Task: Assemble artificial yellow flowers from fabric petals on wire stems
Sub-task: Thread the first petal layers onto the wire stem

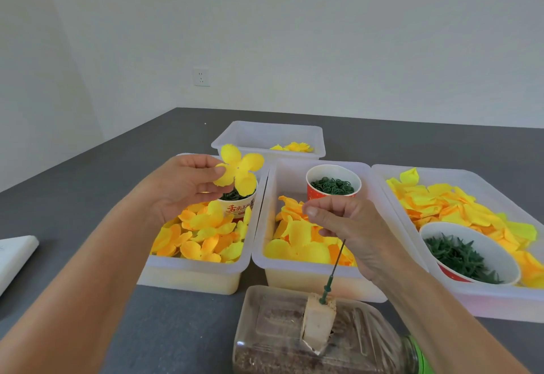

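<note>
A bright yellow four-lobed fabric petal [239, 170], plain and unpatterned, sits pinched at the fingertips of the left hand [182, 188]. Below the right hand's [350, 226] fingers runs a thin dark green wire stem [335, 264]. Translucent white plastic bins [294, 273] hold yellow and orange loose petals [203, 235]. Beyond the right fingertips, a red paper cup with a white rim [333, 181] holds dark green rings. Under the left fingers, a white cup [239, 206] bears red lettering. The tabletop [88, 173] is dark grey.

Red Chinese lettering "舌尖上的" on the paper cup [239, 207]
</note>
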